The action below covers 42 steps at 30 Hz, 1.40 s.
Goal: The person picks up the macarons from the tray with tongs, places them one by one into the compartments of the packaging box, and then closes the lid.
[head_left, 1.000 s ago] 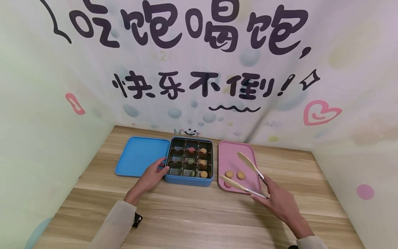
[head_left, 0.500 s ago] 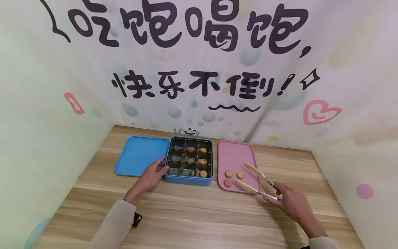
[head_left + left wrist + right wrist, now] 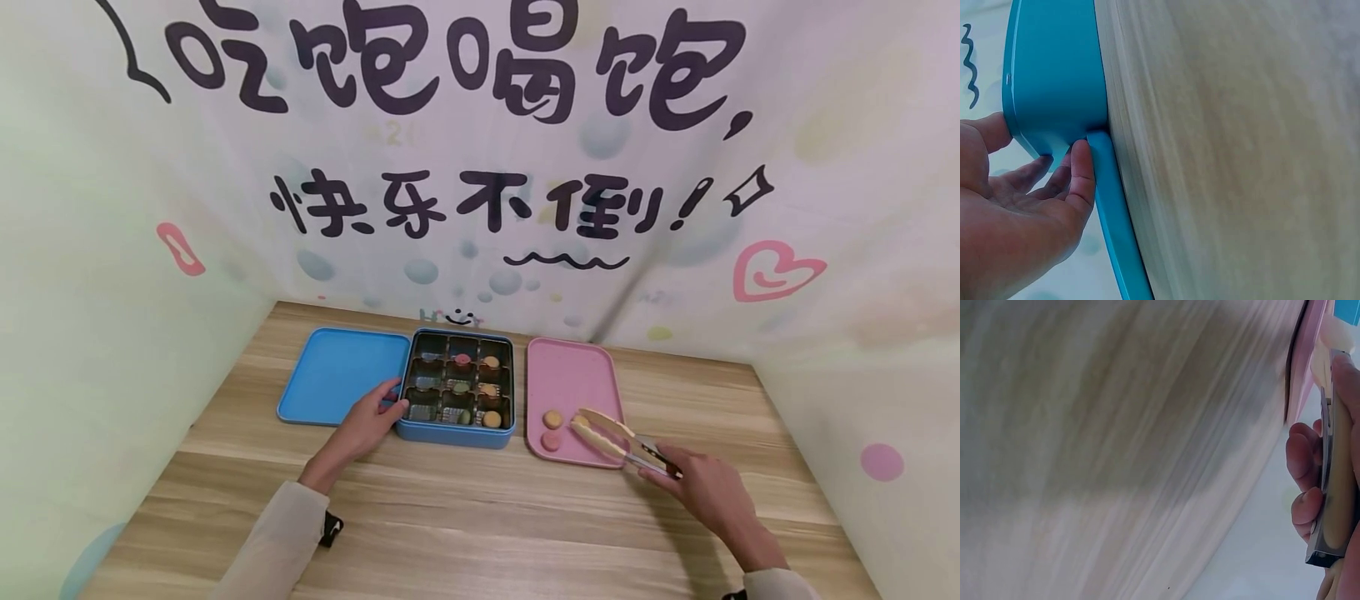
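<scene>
My right hand (image 3: 712, 492) grips a pair of food tongs (image 3: 626, 442), their pale tips nearly together over the pink tray (image 3: 573, 367). Between the tips sits a small round tan cookie (image 3: 580, 421), partly hidden by them. Another tan cookie (image 3: 552, 419) and a pink one (image 3: 551, 440) lie just left of it. The right wrist view shows fingers curled round the tongs' handle (image 3: 1338, 481). My left hand (image 3: 371, 423) holds the left side of a blue tin box (image 3: 453, 433), thumb at the rim and fingers against its wall (image 3: 1057, 75).
Inside the tin, a dark divided insert (image 3: 427, 379) holds several cookies, mostly in its middle and right columns. A blue lid (image 3: 337, 375) lies left of the tin. A printed wall (image 3: 480, 292) rises behind the wooden table (image 3: 465, 517).
My right hand drew back to the right with the tongs, and their spread tips closed in around the right tan cookie. My left hand stayed at the tin.
</scene>
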Tool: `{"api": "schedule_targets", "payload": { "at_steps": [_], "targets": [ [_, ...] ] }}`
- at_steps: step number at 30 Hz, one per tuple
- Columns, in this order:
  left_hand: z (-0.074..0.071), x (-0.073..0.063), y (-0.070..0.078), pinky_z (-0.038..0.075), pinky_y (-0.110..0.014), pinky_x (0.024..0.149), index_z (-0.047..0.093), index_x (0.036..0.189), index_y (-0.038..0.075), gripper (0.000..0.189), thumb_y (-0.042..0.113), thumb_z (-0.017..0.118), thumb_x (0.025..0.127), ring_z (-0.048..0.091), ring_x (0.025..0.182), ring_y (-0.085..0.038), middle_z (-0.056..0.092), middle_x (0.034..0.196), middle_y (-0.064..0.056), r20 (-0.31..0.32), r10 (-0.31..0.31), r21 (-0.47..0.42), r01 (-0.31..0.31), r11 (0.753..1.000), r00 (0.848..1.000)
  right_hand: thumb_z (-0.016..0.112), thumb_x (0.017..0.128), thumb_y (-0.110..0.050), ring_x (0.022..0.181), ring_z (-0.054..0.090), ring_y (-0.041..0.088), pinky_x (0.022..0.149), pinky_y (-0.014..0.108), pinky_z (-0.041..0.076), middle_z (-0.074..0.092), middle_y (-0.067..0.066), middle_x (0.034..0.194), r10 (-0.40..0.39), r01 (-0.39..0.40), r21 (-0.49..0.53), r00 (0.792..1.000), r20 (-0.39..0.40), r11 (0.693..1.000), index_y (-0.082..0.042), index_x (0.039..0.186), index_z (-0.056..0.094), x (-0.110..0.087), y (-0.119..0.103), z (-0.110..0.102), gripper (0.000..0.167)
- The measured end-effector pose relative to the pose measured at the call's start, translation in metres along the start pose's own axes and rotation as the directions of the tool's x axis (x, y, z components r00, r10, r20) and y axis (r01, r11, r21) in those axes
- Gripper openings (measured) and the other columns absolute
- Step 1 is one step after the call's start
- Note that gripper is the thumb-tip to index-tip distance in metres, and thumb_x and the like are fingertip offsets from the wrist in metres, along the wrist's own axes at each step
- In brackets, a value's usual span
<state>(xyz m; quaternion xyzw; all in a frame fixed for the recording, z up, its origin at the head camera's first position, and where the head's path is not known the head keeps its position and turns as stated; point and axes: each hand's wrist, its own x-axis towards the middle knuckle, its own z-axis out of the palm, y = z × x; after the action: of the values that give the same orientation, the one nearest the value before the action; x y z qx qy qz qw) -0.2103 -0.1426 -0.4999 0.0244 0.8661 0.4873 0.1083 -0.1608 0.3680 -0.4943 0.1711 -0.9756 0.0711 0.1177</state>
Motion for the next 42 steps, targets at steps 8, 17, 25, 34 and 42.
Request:
{"api": "schedule_targets", "payload": {
  "at_steps": [8,17,25,34,42],
  "targets": [
    [0.000,0.000,0.000,0.045,-0.055,0.099,0.029,0.155,0.004,0.057,0.027,0.047,0.106,0.049,0.129,-0.043,0.045,0.144,-0.027,0.000,0.002,0.002,-0.002,1.000,1.000,0.079,0.083,-0.037,0.048,0.029,0.001,0.044,0.024,0.026,0.034,-0.018,0.057,-0.024,0.024,-0.004,0.999,-0.047,1.000,-0.025,0.093,0.072,-0.002,-0.001,0.002,0.017],
    [0.000,0.001,-0.001,0.045,-0.055,0.100,0.029,0.155,0.003,0.057,0.027,0.047,0.106,0.050,0.128,-0.043,0.046,0.144,-0.027,-0.005,0.008,0.001,-0.008,1.000,1.000,0.079,0.084,-0.036,0.047,0.028,0.001,0.042,0.022,0.025,0.036,-0.016,0.056,0.001,0.000,0.011,0.999,-0.053,1.000,-0.021,0.106,0.077,0.002,-0.007,0.001,0.027],
    [0.000,0.000,0.001,0.045,-0.055,0.100,0.029,0.156,0.004,0.058,0.028,0.047,0.106,0.049,0.129,-0.043,0.045,0.145,-0.026,-0.003,-0.008,-0.002,0.008,1.000,1.000,0.077,0.085,-0.036,0.051,0.036,0.005,0.046,0.025,0.029,0.047,-0.013,0.062,-0.010,0.011,0.018,0.997,-0.081,1.000,-0.021,0.100,0.073,0.018,-0.023,-0.004,0.021],
    [0.000,0.001,0.000,0.045,-0.055,0.101,0.028,0.156,0.003,0.058,0.027,0.047,0.106,0.048,0.130,-0.044,0.045,0.145,-0.027,-0.001,-0.001,-0.004,0.001,1.000,1.000,0.079,0.083,-0.038,0.050,0.038,0.005,0.046,0.024,0.031,0.054,-0.009,0.063,-0.025,0.031,0.048,0.994,-0.110,0.998,-0.017,0.109,0.076,0.047,-0.045,-0.001,0.033],
    [0.001,-0.001,0.001,0.044,-0.056,0.101,0.029,0.155,0.003,0.058,0.027,0.048,0.106,0.048,0.129,-0.044,0.045,0.144,-0.027,-0.005,-0.007,-0.001,0.007,1.000,1.000,0.079,0.083,-0.037,0.051,0.039,0.006,0.048,0.025,0.033,0.052,-0.009,0.063,-0.087,0.094,0.053,0.989,-0.120,0.994,-0.020,0.100,0.072,0.070,-0.064,0.004,0.025]
  ]
}}
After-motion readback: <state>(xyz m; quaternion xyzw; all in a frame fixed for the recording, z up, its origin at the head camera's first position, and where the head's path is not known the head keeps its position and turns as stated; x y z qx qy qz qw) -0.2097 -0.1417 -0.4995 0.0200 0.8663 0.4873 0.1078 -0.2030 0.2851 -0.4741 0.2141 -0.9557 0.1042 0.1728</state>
